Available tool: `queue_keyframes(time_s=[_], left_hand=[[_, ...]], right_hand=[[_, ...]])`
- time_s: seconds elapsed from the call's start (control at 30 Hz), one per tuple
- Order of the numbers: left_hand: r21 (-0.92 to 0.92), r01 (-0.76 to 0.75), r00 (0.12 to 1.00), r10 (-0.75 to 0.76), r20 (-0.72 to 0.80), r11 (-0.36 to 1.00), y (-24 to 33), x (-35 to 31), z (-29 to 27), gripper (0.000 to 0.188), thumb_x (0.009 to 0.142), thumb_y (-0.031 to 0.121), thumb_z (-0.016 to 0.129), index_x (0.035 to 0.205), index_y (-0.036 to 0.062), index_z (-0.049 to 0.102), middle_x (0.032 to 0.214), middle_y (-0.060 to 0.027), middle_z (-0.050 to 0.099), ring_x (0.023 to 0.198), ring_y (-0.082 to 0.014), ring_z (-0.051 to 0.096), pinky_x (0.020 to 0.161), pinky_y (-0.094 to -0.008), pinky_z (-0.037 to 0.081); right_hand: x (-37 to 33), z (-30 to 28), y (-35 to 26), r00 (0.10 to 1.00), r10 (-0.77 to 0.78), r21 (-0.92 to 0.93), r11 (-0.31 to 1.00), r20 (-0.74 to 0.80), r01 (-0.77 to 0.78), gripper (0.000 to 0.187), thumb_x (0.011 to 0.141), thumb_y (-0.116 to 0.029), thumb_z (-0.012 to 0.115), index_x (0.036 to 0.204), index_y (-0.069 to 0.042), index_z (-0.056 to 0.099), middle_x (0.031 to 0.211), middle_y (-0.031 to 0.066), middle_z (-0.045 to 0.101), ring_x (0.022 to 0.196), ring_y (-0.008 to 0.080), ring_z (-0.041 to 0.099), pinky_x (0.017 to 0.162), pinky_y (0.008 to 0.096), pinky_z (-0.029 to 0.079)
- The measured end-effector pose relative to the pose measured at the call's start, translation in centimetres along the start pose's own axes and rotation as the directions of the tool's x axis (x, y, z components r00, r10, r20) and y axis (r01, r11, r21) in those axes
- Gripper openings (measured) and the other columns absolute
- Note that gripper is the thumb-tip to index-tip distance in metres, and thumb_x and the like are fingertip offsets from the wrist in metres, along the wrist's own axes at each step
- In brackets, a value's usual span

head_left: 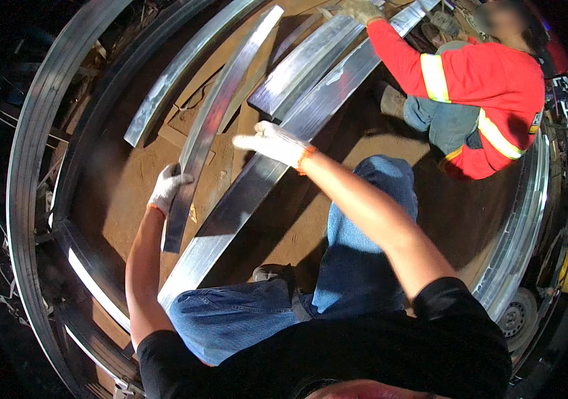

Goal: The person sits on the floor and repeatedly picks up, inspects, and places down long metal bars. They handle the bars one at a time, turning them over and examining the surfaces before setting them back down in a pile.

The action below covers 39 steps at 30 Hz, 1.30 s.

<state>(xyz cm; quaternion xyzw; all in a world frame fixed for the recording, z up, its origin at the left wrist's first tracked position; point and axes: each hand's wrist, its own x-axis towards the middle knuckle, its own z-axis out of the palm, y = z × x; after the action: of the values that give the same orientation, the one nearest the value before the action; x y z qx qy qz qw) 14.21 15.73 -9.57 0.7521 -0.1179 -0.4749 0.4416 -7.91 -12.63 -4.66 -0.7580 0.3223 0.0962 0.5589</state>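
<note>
My left hand [167,189], in a white glove with an orange cuff, grips the near end of a narrow, shiny metal bar [223,110]. The bar slants away toward the far side. My right hand [274,143], gloved alike, is raised over a longer metal beam [247,189] with fingers stretched toward the left and nothing in them. That beam runs from beside my knee to the far right. Beyond my right hand lies a wider, shorter metal piece [307,63]. Another metal bar [187,73] lies left of the one I hold.
A co-worker in a red jacket [473,86] with reflective bands crouches at the far right, a gloved hand [361,10] at the beams' far ends. Long metal profiles [28,146] stand at the left edge. A wheel [518,318] is at the lower right. Brown flooring [124,176] lies beneath.
</note>
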Motion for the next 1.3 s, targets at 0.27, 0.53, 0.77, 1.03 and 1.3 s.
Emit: queue_keyframes(time_s=[0.27, 0.53, 0.77, 1.03, 1.3], left_hand=[[0.766, -0.232, 0.879, 0.466, -0.098, 0.599, 2.7, -7.9, 2.2, 0.099, 0.055, 0.035, 0.091, 0.138, -0.0038, 0.052, 0.129, -0.0255, 0.058, 0.123, -0.0420, 0.057, 0.107, -0.0484, 0.048], [0.815, -0.224, 0.864, 0.496, -0.089, 0.535, 3.4, -10.3, 8.8, 0.094, 0.057, 0.039, 0.091, 0.133, -0.0010, 0.052, 0.120, -0.0244, 0.059, 0.117, -0.0446, 0.056, 0.101, -0.0526, 0.048], [0.842, -0.279, 0.867, 0.498, 0.015, 0.462, 5.3, -6.8, 13.8, 0.102, 0.057, 0.044, 0.090, 0.139, -0.0025, 0.048, 0.126, -0.0240, 0.058, 0.120, -0.0437, 0.055, 0.104, -0.0518, 0.046], [0.874, -0.264, 0.851, 0.525, 0.011, 0.408, 5.7, -3.0, 21.0, 0.111, 0.060, 0.050, 0.086, 0.148, -0.0048, 0.046, 0.135, -0.0211, 0.057, 0.126, -0.0360, 0.054, 0.104, -0.0473, 0.044], [0.859, -0.229, 0.880, 0.474, -0.019, 0.458, 6.2, -0.7, 23.1, 0.120, 0.060, 0.052, 0.089, 0.154, -0.0063, 0.040, 0.142, -0.0237, 0.054, 0.131, -0.0378, 0.052, 0.109, -0.0496, 0.042]], right_hand=[[11.4, 6.9, -0.4, 0.939, 0.262, 0.879, 0.470, -0.223, 0.078, 0.045, 0.082, -0.025, 0.088, 0.116, 0.001, 0.076, 0.127, 0.0159, 0.074, 0.123, 0.0245, 0.064, 0.111, 0.0382, 0.044], [5.2, 3.5, 2.4, 0.912, 0.196, 0.887, 0.375, -0.361, 0.270, 0.037, 0.083, -0.013, 0.085, 0.115, 0.001, 0.075, 0.122, 0.0100, 0.074, 0.116, 0.0222, 0.064, 0.105, 0.0372, 0.048], [7.2, -1.3, 11.0, 0.830, 0.376, 0.876, 0.414, -0.412, 0.247, 0.064, 0.086, -0.026, 0.078, 0.138, 0.006, 0.061, 0.153, 0.0171, 0.054, 0.143, 0.0284, 0.043, 0.123, 0.0462, 0.025], [6.9, -6.1, 12.2, 0.673, 0.462, 0.771, 0.580, -0.578, 0.265, 0.044, 0.085, -0.032, 0.083, 0.108, 0.003, 0.071, 0.095, 0.0075, 0.070, 0.082, 0.0196, 0.064, 0.075, 0.0362, 0.052], [3.2, -7.1, 10.9, 0.614, 0.223, 0.236, 0.970, -0.757, -0.061, 0.088, 0.081, -0.051, 0.087, 0.138, 0.008, 0.056, 0.151, 0.0344, 0.043, 0.130, 0.0426, 0.056, 0.112, 0.0454, 0.047]])
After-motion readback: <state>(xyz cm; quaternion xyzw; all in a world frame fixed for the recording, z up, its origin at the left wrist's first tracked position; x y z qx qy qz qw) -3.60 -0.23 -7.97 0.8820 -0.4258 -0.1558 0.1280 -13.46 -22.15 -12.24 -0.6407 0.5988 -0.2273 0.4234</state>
